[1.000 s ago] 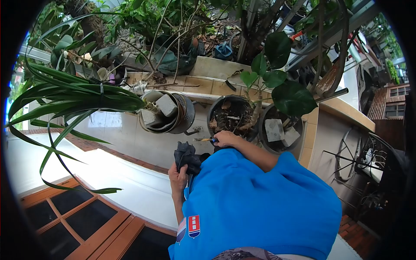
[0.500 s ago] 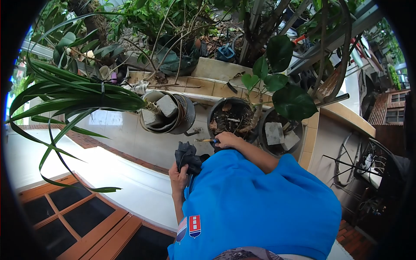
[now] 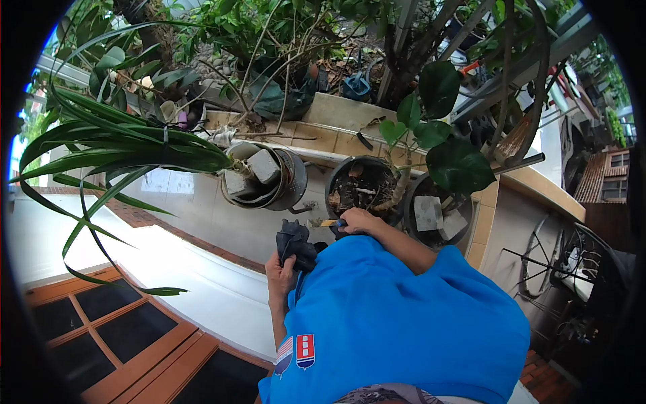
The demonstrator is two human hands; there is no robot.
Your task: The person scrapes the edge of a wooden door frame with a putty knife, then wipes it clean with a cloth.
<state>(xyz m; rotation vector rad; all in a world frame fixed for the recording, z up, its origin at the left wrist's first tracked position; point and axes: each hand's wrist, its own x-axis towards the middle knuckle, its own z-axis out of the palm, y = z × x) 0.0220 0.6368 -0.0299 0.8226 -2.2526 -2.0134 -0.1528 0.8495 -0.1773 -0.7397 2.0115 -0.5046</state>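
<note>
My left hand (image 3: 280, 268) is closed around a crumpled black bundle (image 3: 295, 241), which looks like thin plastic or cloth, in front of the blue shirt. My right hand (image 3: 358, 221) grips a small tool (image 3: 328, 223) with a yellow-brown middle and a dark blue part by my fingers. Its pale end points left, toward the bundle. Just beyond my right hand stands a round black pot (image 3: 363, 190) holding soil and a thick-stemmed plant. Beside that pot on the right, another pot holds grey blocks (image 3: 428, 213).
To the left, a grey metal bucket (image 3: 293, 180) holds blocks and a long-leaved plant (image 3: 128, 145) that leans far left. Behind the pots runs a tiled ledge (image 3: 323, 138). A bicycle wheel (image 3: 536, 259) is at the right. A wood-framed window (image 3: 111, 323) lies lower left.
The tool in my right hand has shifted, and more of its yellow-brown part shows. My left hand keeps its hold on the black bundle. The view has moved slightly.
</note>
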